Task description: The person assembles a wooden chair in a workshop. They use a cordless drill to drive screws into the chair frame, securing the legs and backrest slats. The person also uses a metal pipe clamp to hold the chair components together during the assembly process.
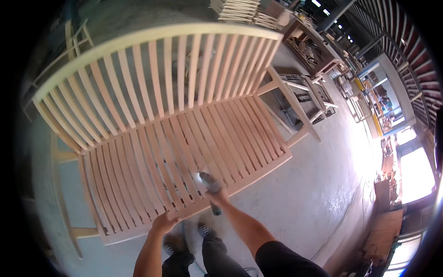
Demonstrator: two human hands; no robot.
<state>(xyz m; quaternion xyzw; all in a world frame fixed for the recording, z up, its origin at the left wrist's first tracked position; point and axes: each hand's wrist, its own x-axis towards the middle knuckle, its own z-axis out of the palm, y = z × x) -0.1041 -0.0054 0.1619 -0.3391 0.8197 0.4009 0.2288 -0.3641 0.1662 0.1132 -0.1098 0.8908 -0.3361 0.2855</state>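
A slatted wooden bench (182,152) of pale bare wood stands in front of me, with its curved, slatted back on the far side. My right hand (218,197) is closed round a dark power sander (210,182). The sander is blurred; its pale, round working end lies over the seat slats near the front rail. Whether that end touches the wood I cannot tell. At the front edge of the seat, left of the sander, my left hand (164,223) rests on the bench's front rail (189,210), thumb apart from the fingers.
My feet (206,230) stand on the grey concrete floor (304,180) close to the front rail. Beyond the bench's right arm lie wooden frames (309,94). Stacked wooden pieces (235,10) and a workbench (318,46) are farther back. Bright openings (415,175) line the right side.
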